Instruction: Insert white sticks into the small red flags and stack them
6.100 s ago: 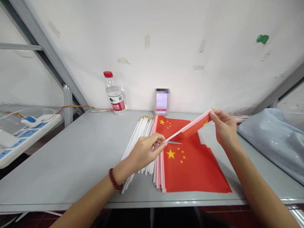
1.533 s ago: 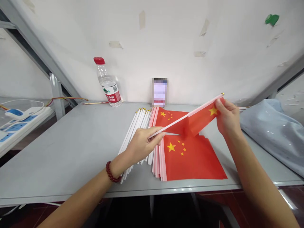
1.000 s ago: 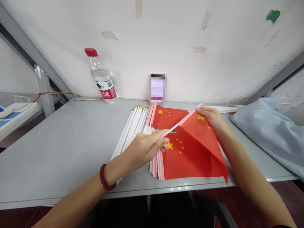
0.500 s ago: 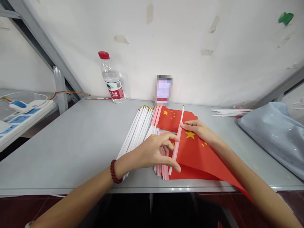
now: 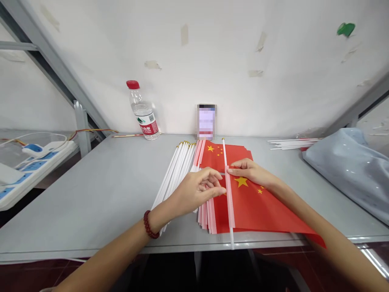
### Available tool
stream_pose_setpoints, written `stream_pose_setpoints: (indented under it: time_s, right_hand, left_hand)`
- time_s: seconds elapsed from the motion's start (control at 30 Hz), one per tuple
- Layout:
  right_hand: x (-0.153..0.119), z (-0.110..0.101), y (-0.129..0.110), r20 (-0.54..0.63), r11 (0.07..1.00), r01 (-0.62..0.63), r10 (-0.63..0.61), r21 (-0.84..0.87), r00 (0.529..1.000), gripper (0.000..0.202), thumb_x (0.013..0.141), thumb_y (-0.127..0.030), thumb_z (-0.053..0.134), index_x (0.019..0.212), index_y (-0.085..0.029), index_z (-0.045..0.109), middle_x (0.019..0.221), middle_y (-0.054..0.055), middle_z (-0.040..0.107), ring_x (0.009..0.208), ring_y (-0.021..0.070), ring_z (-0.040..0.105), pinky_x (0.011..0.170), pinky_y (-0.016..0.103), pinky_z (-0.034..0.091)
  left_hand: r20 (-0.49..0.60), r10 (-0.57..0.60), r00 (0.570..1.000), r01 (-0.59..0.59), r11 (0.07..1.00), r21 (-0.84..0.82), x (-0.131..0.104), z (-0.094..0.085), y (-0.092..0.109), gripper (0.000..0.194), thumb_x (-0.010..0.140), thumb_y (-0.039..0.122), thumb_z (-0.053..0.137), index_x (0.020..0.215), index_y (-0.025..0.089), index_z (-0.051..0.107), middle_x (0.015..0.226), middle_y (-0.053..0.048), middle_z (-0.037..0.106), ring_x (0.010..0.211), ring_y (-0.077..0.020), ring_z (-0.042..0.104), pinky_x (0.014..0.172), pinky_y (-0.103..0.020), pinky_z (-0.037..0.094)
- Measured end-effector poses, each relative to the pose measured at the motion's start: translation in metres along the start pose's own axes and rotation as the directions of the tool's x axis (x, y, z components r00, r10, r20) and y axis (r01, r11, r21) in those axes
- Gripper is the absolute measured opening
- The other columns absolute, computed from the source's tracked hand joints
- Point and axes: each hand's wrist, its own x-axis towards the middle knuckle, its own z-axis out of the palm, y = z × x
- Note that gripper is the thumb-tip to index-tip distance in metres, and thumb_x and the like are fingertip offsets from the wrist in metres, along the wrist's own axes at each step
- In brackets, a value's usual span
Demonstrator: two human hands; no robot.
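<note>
My right hand (image 5: 253,172) pinches a red flag (image 5: 264,211) with yellow stars near the upper end of its pink edge strip. A white stick (image 5: 224,153) with a gold tip runs along that strip, its lower end reaching past the table's front edge. To the left of the stick, my left hand (image 5: 200,188) is curved with thumb and fingers apart, the thumb tip close to the strip; nothing shows in it. Beneath lie more red flags (image 5: 241,153) with pink edges. Beside them rests a bunch of white sticks (image 5: 170,174) with gold tips, partly hidden by my left hand.
A water bottle (image 5: 146,119) and a phone (image 5: 206,121) stand against the wall at the back of the grey table (image 5: 100,194). Right are loose white sticks (image 5: 291,143) and a pale blue bag (image 5: 346,174). A power strip (image 5: 36,166) lies at far left.
The stick has swung to a more upright line, its top moving left and its lower end moving towards me. My left hand's thumb and fingers have drawn closer together. The view has shifted slightly.
</note>
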Motion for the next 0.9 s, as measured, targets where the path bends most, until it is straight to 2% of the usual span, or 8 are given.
stream_pose_setpoints:
  time_s: [0.13, 0.23, 0.37, 0.5, 0.6, 0.67, 0.8, 0.9]
  right_hand:
    - [-0.002, 0.003, -0.003, -0.058, 0.998, 0.011, -0.007, 0.061, 0.998, 0.040, 0.080, -0.044, 0.063, 0.058, -0.017, 0.043, 0.055, -0.007, 0.036, 0.048, 0.0062, 0.032, 0.048, 0.022, 0.026]
    - [-0.001, 0.004, -0.003, -0.182, 0.989, 0.016, 0.011, 0.145, 0.983, 0.040, 0.078, -0.048, 0.064, 0.061, -0.017, 0.046, 0.056, -0.006, 0.042, 0.050, 0.0069, 0.039, 0.050, 0.021, 0.031]
    - [0.001, 0.001, -0.002, -0.266, 0.976, -0.030, 0.089, 0.215, 0.960, 0.036, 0.076, -0.048, 0.066, 0.066, -0.017, 0.054, 0.059, -0.004, 0.052, 0.051, 0.0083, 0.047, 0.051, 0.022, 0.035]
    - [0.000, -0.001, -0.002, -0.260, 0.978, -0.049, 0.103, 0.205, 0.960, 0.037, 0.075, -0.049, 0.066, 0.062, -0.018, 0.051, 0.055, -0.004, 0.050, 0.047, 0.0084, 0.044, 0.047, 0.022, 0.032]
    - [0.000, 0.004, -0.002, -0.216, 0.991, -0.023, 0.051, 0.130, 0.975, 0.042, 0.076, -0.050, 0.065, 0.058, -0.018, 0.044, 0.052, -0.006, 0.041, 0.045, 0.0071, 0.037, 0.047, 0.022, 0.030]
    - [-0.001, 0.008, -0.001, -0.167, 0.997, -0.006, 0.018, 0.075, 0.986, 0.045, 0.078, -0.052, 0.063, 0.057, -0.018, 0.041, 0.053, -0.006, 0.038, 0.045, 0.0066, 0.033, 0.046, 0.022, 0.028]
    - [-0.003, 0.010, -0.002, 0.024, 1.000, -0.002, 0.002, 0.005, 1.000, 0.044, 0.080, -0.052, 0.060, 0.058, -0.018, 0.044, 0.054, -0.006, 0.034, 0.047, 0.0065, 0.028, 0.046, 0.023, 0.025]
    - [-0.006, 0.014, -0.002, 0.227, 0.997, 0.024, -0.009, -0.067, 0.974, 0.044, 0.081, -0.050, 0.059, 0.056, -0.017, 0.043, 0.053, -0.007, 0.026, 0.048, 0.0065, 0.021, 0.046, 0.024, 0.020]
  left_hand:
    - [0.147, -0.047, 0.988, 0.059, 0.995, -0.078, -0.001, -0.002, 0.004, 0.041, 0.082, 0.039, 0.059, 0.120, 0.025, 0.054, 0.100, -0.004, 0.063, 0.071, -0.0102, 0.060, 0.063, -0.025, 0.052]
    - [0.262, -0.057, 0.963, 0.096, 0.986, -0.138, -0.005, -0.004, 0.009, 0.038, 0.080, 0.036, 0.061, 0.116, 0.024, 0.058, 0.087, 0.000, 0.061, 0.067, -0.0085, 0.057, 0.067, -0.024, 0.051]
    - [0.304, -0.075, 0.950, 0.129, 0.978, -0.164, -0.009, -0.006, 0.014, 0.041, 0.070, 0.030, 0.072, 0.110, 0.024, 0.061, 0.080, 0.000, 0.063, 0.068, -0.0104, 0.061, 0.066, -0.024, 0.051]
    - [0.326, -0.051, 0.944, 0.105, 0.983, -0.151, -0.010, -0.006, 0.014, 0.046, 0.065, 0.028, 0.075, 0.108, 0.024, 0.063, 0.085, -0.002, 0.066, 0.064, -0.0123, 0.063, 0.061, -0.025, 0.053]
    - [0.240, -0.044, 0.970, 0.067, 0.994, -0.089, -0.008, -0.005, 0.011, 0.048, 0.064, 0.033, 0.076, 0.110, 0.022, 0.064, 0.096, -0.006, 0.066, 0.074, -0.0149, 0.064, 0.069, -0.030, 0.055]
    - [0.202, -0.032, 0.979, 0.039, 0.999, -0.033, -0.008, -0.005, 0.010, 0.061, 0.059, 0.035, 0.079, 0.117, 0.024, 0.061, 0.106, -0.008, 0.064, 0.087, -0.0182, 0.063, 0.077, -0.033, 0.054]
    - [0.252, -0.034, 0.967, 0.045, 0.998, -0.038, -0.007, -0.005, 0.011, 0.085, 0.056, 0.036, 0.081, 0.132, 0.031, 0.045, 0.123, -0.010, 0.055, 0.100, -0.0217, 0.061, 0.074, -0.032, 0.055]
    - [0.213, -0.013, 0.977, 0.027, 0.998, -0.065, -0.005, -0.002, 0.012, 0.056, 0.071, 0.040, 0.070, 0.123, 0.025, 0.054, 0.117, -0.010, 0.060, 0.093, -0.0192, 0.063, 0.070, -0.031, 0.054]
